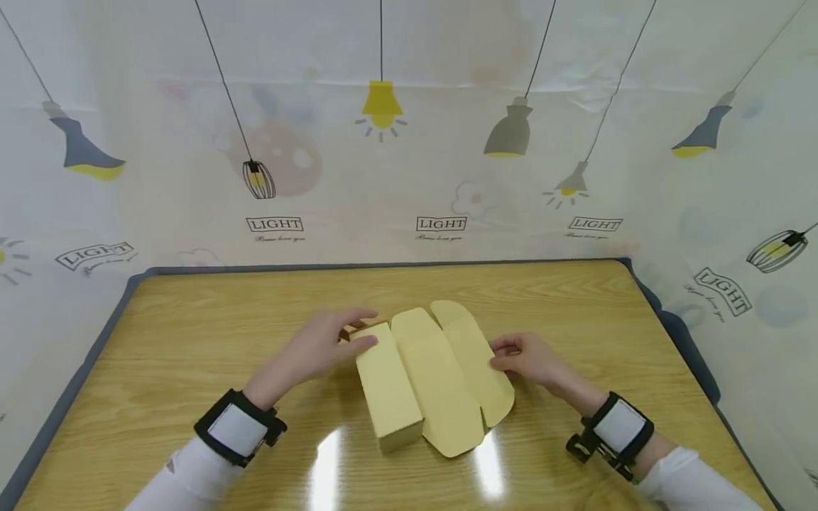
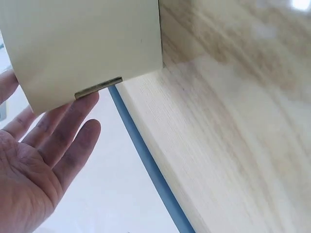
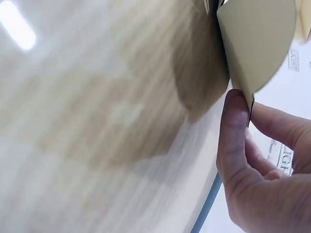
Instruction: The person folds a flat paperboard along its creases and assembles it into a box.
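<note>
A pale yellow cardboard box (image 1: 387, 387) lies on the table, its long lid (image 1: 441, 376) and outer tuck flap (image 1: 471, 348) spread open to the right. In the head view my left hand (image 1: 322, 346) holds the box's far left end, thumb on the top face. The left wrist view has the fingers against the end panel (image 2: 82, 48), by a narrow slot in its edge. My right hand (image 1: 529, 360) pinches the flap's right edge between thumb and fingers. In the right wrist view that flap (image 3: 262, 43) stands raised above the tabletop.
The glossy wooden table (image 1: 211, 319) has a dark blue-grey edge (image 1: 383, 267). Behind and at both sides hangs a white sheet (image 1: 358, 177) printed with lamps. Each wrist wears a black strap with a camera.
</note>
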A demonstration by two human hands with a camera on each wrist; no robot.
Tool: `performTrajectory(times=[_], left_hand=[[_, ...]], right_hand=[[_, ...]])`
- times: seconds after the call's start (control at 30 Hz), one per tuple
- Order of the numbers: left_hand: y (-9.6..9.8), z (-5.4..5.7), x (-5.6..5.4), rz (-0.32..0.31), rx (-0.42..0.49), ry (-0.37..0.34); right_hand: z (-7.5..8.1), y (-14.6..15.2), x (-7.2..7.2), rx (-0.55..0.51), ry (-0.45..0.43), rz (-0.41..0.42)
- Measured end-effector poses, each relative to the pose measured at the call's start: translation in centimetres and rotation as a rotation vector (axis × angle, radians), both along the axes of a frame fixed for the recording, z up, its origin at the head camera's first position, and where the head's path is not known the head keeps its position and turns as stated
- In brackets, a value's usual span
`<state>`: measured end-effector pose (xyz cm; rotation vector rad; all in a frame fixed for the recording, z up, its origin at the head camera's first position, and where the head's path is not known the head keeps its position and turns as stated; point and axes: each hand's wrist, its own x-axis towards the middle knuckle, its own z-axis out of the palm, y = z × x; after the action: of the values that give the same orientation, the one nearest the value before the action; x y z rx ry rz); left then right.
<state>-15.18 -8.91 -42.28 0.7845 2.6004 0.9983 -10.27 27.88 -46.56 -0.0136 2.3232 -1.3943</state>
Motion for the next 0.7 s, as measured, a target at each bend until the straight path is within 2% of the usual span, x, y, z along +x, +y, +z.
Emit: performTrajectory(times=[0.2, 0.37, 0.43, 0.53, 0.7], left_hand=[[0.4, -0.7, 3.2, 0.083, 0.063, 0.027], [1.2, -1.2, 5.6, 0.217, 0.110, -0.002], [1.5, -1.2, 6.4, 0.248, 0.117, -0.016], [2.0, -1.2, 7.2, 0.256, 0.117, -0.031], [2.1, -1.0, 7.9, 0.221, 0.115, -0.048]], right_hand=[[0.2, -0.1, -3.8, 0.158, 0.086, 0.069], [0.3, -0.3, -5.7, 0.228, 0.119, 0.154], [0.3, -0.4, -6.3, 0.250, 0.128, 0.173], [0.2, -0.6, -6.9, 0.262, 0.140, 0.184], [0.1, -0.9, -7.3, 0.245, 0.161, 0.200]])
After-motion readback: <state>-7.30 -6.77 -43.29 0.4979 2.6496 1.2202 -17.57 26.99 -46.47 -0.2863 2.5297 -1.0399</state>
